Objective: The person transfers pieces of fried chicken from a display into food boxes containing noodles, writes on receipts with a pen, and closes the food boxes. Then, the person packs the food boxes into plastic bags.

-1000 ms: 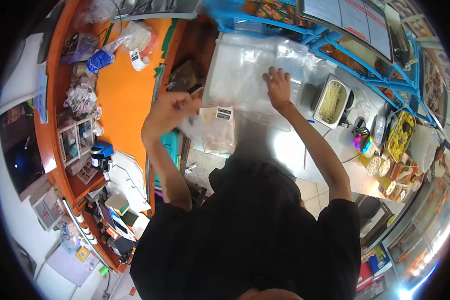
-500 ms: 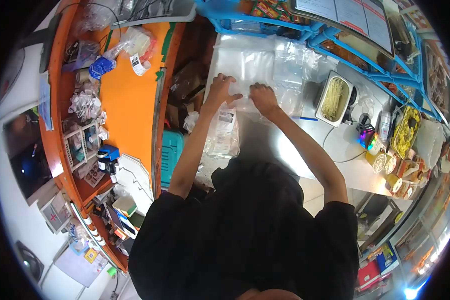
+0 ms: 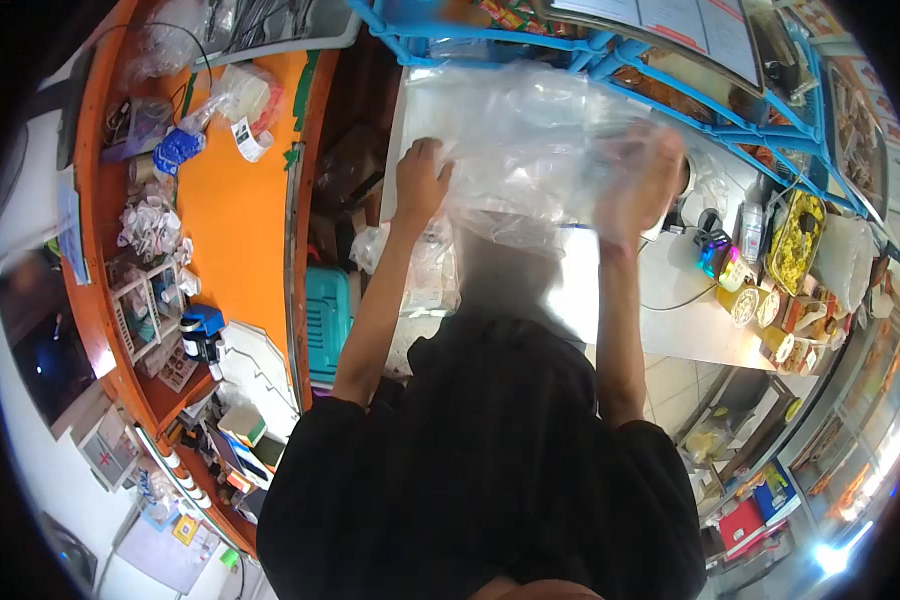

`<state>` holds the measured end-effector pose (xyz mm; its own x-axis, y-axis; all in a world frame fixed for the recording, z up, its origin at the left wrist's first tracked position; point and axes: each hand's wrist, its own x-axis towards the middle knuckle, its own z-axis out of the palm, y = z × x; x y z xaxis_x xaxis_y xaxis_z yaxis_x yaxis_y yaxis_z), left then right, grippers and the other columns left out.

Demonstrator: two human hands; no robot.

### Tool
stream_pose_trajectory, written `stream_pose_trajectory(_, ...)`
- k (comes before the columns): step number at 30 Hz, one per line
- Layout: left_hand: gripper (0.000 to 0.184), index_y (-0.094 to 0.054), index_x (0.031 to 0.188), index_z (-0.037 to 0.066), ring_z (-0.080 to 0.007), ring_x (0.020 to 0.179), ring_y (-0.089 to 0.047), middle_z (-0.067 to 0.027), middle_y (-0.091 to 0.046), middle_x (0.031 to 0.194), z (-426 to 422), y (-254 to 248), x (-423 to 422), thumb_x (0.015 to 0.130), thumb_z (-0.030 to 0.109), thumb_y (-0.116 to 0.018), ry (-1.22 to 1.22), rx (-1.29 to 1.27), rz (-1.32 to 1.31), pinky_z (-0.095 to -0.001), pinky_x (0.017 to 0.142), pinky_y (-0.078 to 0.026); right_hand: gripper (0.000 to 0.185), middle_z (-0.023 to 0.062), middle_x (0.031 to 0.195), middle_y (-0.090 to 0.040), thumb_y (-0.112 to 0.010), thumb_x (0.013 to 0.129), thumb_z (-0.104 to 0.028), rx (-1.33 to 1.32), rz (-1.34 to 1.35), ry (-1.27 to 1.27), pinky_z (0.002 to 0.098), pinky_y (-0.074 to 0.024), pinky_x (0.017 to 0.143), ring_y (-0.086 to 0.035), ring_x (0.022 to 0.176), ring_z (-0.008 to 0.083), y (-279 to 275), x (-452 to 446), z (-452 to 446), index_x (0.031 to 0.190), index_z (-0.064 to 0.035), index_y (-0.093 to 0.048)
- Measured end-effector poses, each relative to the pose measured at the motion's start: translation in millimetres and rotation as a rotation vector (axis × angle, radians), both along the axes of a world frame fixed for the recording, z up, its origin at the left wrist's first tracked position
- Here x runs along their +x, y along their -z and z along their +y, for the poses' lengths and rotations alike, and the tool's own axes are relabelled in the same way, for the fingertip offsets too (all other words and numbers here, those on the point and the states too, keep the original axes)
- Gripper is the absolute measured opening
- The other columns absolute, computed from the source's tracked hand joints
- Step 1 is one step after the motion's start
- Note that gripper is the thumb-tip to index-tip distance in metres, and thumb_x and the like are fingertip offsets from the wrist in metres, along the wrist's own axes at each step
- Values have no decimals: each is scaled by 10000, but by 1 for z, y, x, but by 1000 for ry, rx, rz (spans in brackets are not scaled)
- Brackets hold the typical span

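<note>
Clear plastic bags (image 3: 515, 170) lie spread over the pale counter in front of me, crumpled along their near edge. My left hand (image 3: 423, 185) is at their left edge, fingers curled and closed on the plastic. My right hand (image 3: 645, 185) is at the right end of the bags, beside the metal pan. Motion smears its fingers, so its grip cannot be made out. A bag with a printed label (image 3: 432, 265) lies just below my left wrist, partly covered by the forearm.
A blue rack (image 3: 590, 62) runs along the counter's back. To the right are a lit device (image 3: 715, 255), a spray can (image 3: 752, 225), a tray of yellow food (image 3: 796, 240) and several jars (image 3: 740, 305). An orange table (image 3: 240, 220) and a teal crate (image 3: 327, 310) stand left.
My right hand has swept right, from the middle of the bags to the metal pan, which it now largely covers. The plastic has spread and rumpled. My left hand has closed at the left edge.
</note>
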<state>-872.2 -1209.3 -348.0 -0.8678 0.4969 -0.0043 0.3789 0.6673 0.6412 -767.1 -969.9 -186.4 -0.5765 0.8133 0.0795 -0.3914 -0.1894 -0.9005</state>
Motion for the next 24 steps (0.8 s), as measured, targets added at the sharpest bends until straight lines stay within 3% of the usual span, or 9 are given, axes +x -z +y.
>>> stream_pose_trajectory(4,483,-587,1197,72,-336,1144,-518,-173,-570,1179,-12,-41,11,775,233,-760,1,-262,258,-437,924,-438,260,93,966,-595,-432,1022,-267,-181,10,422,317,-520,811,-566,851,153,-88,29,7,1054,-39,-553)
stream_pose_trajectory(5,528,-587,1202,44,-296,1116,-492,-129,-568,1171,-11,-86,13,742,213,-785,34,23,280,-401,920,-406,240,115,1018,-590,-464,1009,-237,-194,125,226,335,-511,842,-570,921,181,-98,47,-2,1110,-32,-534)
stream_pose_trajectory(6,494,-592,1194,43,-254,1100,-513,-109,-571,1179,-2,-138,25,842,367,-716,-212,103,-210,-370,916,-418,251,138,1070,-584,-495,996,-207,-201,230,30,353,-503,873,-573,992,208,-109,67,-16,1167,-24,-515)
stream_pose_trajectory(7,530,-576,1223,37,-224,1087,-518,-86,-564,1197,-11,-151,27,887,442,-637,-52,510,-759,-354,894,-436,291,161,1122,-578,-527,983,-177,-220,319,-175,372,-494,904,-577,1062,236,-114,80,-30,1223,-17,-496)
stream_pose_trajectory(10,640,-516,1308,23,-159,992,-559,-62,-588,1150,5,-209,67,960,557,-462,-53,1003,-1535,-332,830,-481,81,133,921,-554,-546,934,-86,512,-2,-762,401,-455,794,-567,897,309,-114,80,-64,999,-40,-532)
stream_pose_trajectory(12,577,-428,1402,27,-116,942,-584,-78,-615,1078,16,-234,90,997,435,-466,-33,873,-1358,-342,871,-485,129,121,853,-580,-621,874,-30,688,-143,-957,409,-471,756,-587,802,317,-106,84,-89,985,-33,-555)
stream_pose_trajectory(15,484,-430,1401,23,-104,848,-600,-71,-627,993,20,-234,113,995,281,-490,-130,876,-1247,-299,807,-507,233,125,977,-613,-621,828,44,608,5,-628,358,-462,818,-581,896,280,-104,119,-78,1054,5,-582)
stream_pose_trajectory(18,440,-449,1381,9,-84,663,-566,-32,-617,871,25,-249,139,961,124,-515,-194,834,-1139,-230,556,-478,305,139,1040,-643,-755,773,-21,636,-446,107,344,-480,821,-619,913,271,-109,124,-65,1046,15,-627)
stream_pose_trajectory(24,382,-501,1326,15,-60,617,-517,17,-549,770,22,-252,157,973,154,-545,-132,686,-1113,-211,514,-410,283,135,1024,-683,-662,888,-70,363,-553,-279,292,-504,771,-643,839,195,-66,171,-32,1161,-1,-640)
